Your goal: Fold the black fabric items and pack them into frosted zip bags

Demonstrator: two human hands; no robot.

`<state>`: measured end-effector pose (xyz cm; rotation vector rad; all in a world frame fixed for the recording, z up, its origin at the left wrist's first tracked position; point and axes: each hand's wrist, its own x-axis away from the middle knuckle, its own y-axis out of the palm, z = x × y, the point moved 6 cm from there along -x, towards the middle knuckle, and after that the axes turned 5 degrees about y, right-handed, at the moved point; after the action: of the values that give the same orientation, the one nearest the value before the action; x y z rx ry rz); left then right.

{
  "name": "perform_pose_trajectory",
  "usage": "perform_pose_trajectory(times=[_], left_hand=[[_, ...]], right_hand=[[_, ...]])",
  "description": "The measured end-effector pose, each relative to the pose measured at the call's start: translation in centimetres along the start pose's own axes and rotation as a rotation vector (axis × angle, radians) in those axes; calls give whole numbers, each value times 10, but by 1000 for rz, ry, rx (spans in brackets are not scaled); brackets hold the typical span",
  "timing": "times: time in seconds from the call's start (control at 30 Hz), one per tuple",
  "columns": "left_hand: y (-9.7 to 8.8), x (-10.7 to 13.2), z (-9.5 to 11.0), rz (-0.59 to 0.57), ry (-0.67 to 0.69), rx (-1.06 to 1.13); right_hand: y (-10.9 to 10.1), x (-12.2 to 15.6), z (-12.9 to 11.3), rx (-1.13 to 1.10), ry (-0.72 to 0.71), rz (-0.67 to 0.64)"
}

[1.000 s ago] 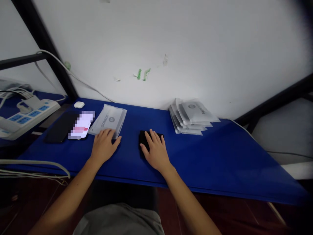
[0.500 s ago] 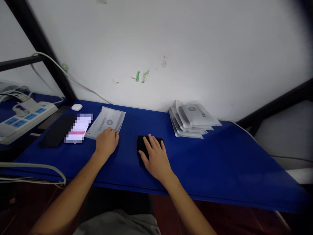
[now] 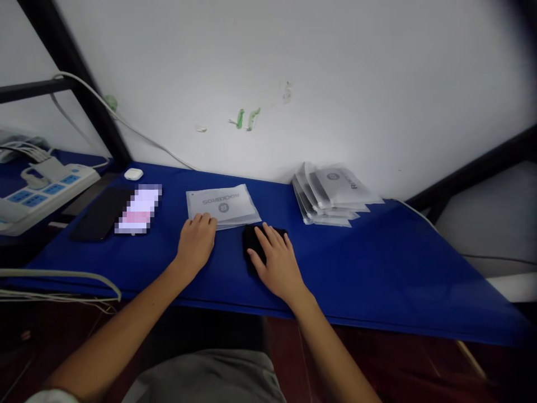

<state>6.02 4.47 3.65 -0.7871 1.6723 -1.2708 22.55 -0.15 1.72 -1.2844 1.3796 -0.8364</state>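
Observation:
My left hand (image 3: 196, 244) rests on the blue table (image 3: 377, 263), its fingertips curled on the near edge of a flat white plastic pouch (image 3: 222, 204) with grey printing. The pouch lies square to me, just behind both hands. My right hand (image 3: 277, 262) lies flat with fingers spread on a small black object (image 3: 251, 240), pressing it to the table. Most of that object is hidden under my palm.
A stack of several similar white pouches (image 3: 333, 193) sits at the back right by the wall. A dark phone (image 3: 100, 212), a lit phone (image 3: 138, 208) and a white earbud case (image 3: 133, 174) lie at the left. A power strip (image 3: 42, 193) stands further left.
My left hand has dragged the white pouch to the right and turned it square, so it now lies just behind the black object. My right hand stays on that object.

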Motion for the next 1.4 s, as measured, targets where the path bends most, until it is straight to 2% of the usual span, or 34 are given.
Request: perform_pose_trajectory(times=[0.17,0.43,0.63,0.9,1.17,1.4], left_hand=[[0,-1,-4,71,-25,-30],[-11,-15,-2,207,-33,8],[-4,-17,2,279,16,7],[0,-11,2,313,32,36],[5,-10,-1,282,22,58],[4,-9,-3,299,-10,74]], right_hand=[[2,0,1,-11,-5,13],[0,1,0,-49,-13,42],[-5,4,-1,-115,-52,59],[-7,7,-3,-110,-72,115],[-5,11,-2,-93,-74,53],[-2,11,-3,-85,-82,20]])
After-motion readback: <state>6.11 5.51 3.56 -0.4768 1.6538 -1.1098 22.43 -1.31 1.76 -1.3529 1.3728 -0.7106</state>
